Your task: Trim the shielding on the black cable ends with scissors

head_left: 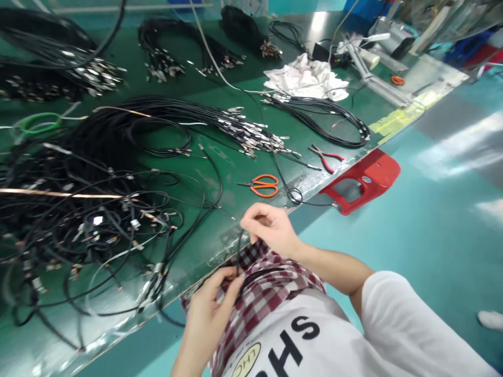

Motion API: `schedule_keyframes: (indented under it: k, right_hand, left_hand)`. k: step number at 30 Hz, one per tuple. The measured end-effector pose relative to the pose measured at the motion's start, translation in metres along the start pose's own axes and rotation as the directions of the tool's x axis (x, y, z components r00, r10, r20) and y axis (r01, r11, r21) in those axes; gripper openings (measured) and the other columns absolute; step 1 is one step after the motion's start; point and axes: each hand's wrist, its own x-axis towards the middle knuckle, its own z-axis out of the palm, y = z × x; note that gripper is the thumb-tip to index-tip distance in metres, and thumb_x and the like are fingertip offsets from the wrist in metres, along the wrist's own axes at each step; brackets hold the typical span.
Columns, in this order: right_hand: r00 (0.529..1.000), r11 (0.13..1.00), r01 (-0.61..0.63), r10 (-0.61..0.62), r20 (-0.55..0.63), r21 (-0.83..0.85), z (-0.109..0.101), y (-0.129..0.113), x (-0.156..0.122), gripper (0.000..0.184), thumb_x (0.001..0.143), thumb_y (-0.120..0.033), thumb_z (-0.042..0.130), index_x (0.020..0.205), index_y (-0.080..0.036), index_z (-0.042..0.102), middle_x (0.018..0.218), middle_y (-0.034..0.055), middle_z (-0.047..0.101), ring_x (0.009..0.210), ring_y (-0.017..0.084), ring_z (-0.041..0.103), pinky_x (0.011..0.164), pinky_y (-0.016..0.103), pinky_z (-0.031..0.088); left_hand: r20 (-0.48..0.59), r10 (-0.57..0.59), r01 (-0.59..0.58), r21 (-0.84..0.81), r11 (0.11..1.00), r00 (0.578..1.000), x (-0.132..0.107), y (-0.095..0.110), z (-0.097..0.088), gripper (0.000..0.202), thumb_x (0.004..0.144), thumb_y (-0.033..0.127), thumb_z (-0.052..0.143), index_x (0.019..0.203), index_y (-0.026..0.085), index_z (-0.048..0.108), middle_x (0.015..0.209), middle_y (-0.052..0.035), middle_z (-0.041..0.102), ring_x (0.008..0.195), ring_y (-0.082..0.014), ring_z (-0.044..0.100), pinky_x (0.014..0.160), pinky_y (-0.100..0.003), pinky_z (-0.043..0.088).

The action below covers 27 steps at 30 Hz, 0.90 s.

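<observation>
Left grip [208, 314] and right grip [271, 230] pinch a thin round black cable [239, 251] above our red-checked cloth [259, 309], just off the green desk [231, 183]; we judge a hard tug could snag it in the tangled black cable heap [90, 220].

You logged bright, even light from overhead. Glare fell in pale streaks across the teal floor [459, 146] and in a white patch on the green bench mat [318, 23]; shadows stayed faint and soft. Mild wide-angle distortion bent the mat's front edge [129, 333] near the frame's lower left. Fine strands in the cable bundle [78, 220] looked soft, with compression smearing.
</observation>
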Motion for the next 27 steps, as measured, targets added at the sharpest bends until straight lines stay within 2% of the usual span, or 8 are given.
schedule_keyframes:
  k: [3,9,12,15,17,20,23,27]
  right_hand:
    - [0.998,0.999,0.03,-0.031,-0.045,-0.021,-0.01,-0.01,0.005,0.03,0.084,-0.044,0.076,0.083,-0.017,0.062,0.062,-0.0037,0.058,0.052,0.008,0.056,0.055,0.021,0.046]
    - [1.0,1.0,0.018,-0.018,-0.022,-0.002,-0.016,-0.007,0.011,0.028,0.083,-0.041,0.078,0.082,-0.017,0.064,0.065,-0.0028,0.061,0.055,0.008,0.057,0.06,0.021,0.047]
    - [1.0,1.0,-0.022,0.022,0.007,-0.016,-0.011,-0.003,0.008,0.031,0.081,-0.043,0.079,0.082,-0.016,0.065,0.064,-0.0028,0.061,0.055,0.008,0.057,0.059,0.021,0.048]
    - [0.999,0.997,-0.028,0.029,0.019,-0.071,-0.004,0.001,0.004,0.031,0.082,-0.044,0.078,0.082,-0.016,0.065,0.067,-0.0021,0.062,0.055,0.009,0.057,0.058,0.022,0.049]
    - [1.0,0.99,-0.004,0.007,0.021,-0.139,0.0,0.004,0.001,0.029,0.082,-0.042,0.078,0.083,-0.016,0.065,0.072,-0.0006,0.064,0.059,0.01,0.059,0.058,0.023,0.049]
    - [0.996,0.968,0.058,-0.039,0.082,-0.243,0.003,0.009,0.0,0.025,0.085,-0.04,0.076,0.083,-0.017,0.067,0.079,0.0011,0.066,0.063,0.01,0.06,0.059,0.023,0.047]
    - [0.982,0.936,0.091,-0.028,0.186,-0.34,-0.002,0.007,0.004,0.024,0.089,-0.04,0.071,0.084,-0.017,0.069,0.083,0.0024,0.067,0.063,0.011,0.059,0.06,0.024,0.046]
    - [0.99,0.904,0.094,-0.04,0.136,-0.416,-0.021,-0.001,0.016,0.028,0.092,-0.045,0.067,0.092,-0.017,0.069,0.086,0.0038,0.07,0.063,0.011,0.061,0.062,0.025,0.049]
  left_hand:
    - [0.123,0.022,-0.018,-0.029,0.999,0.992,0.004,0.01,0.004,0.031,0.087,0.045,0.065,0.101,0.018,0.07,0.095,-0.0064,0.073,0.089,-0.018,0.068,0.084,-0.028,0.053]
    - [0.145,-0.01,0.032,-0.15,0.988,0.989,0.009,0.018,0.005,0.02,0.089,0.034,0.062,0.1,0.018,0.067,0.1,-0.0046,0.07,0.091,-0.0142,0.066,0.088,-0.026,0.05]
    - [0.147,0.032,0.006,-0.249,0.969,0.989,0.012,0.023,0.005,0.039,0.085,0.026,0.069,0.122,0.02,0.058,0.112,-0.0062,0.068,0.108,-0.0162,0.063,0.105,-0.032,0.044]
    - [0.266,0.111,0.053,-0.541,0.839,0.958,0.017,0.031,0.005,0.059,0.084,0.027,0.071,0.135,0.02,0.042,0.12,-0.0111,0.065,0.115,-0.0178,0.062,0.108,-0.036,0.044]
    - [0.304,0.165,0.105,-0.705,0.702,0.938,0.021,0.037,0.005,0.056,0.086,0.031,0.07,0.132,0.019,0.04,0.118,-0.0118,0.065,0.111,-0.0182,0.064,0.103,-0.036,0.049]
    - [0.216,0.074,0.134,-0.803,0.581,0.974,0.028,0.039,0.003,0.035,0.09,0.034,0.065,0.114,0.017,0.047,0.085,-0.0025,0.065,0.076,-0.0112,0.065,0.076,-0.026,0.053]
    - [0.147,-0.054,0.152,-0.812,0.564,0.988,0.03,0.034,-0.002,0.028,0.09,0.037,0.065,0.1,0.015,0.052,0.062,0.004,0.054,0.048,-0.004,0.047,0.051,-0.017,0.038]
    - [0.162,-0.076,0.176,-0.807,0.564,0.984,0.027,0.027,-0.011,0.031,0.089,0.039,0.066,0.101,0.012,0.057,0.061,0.0019,0.057,0.043,-0.0027,0.042,0.045,-0.016,0.03]
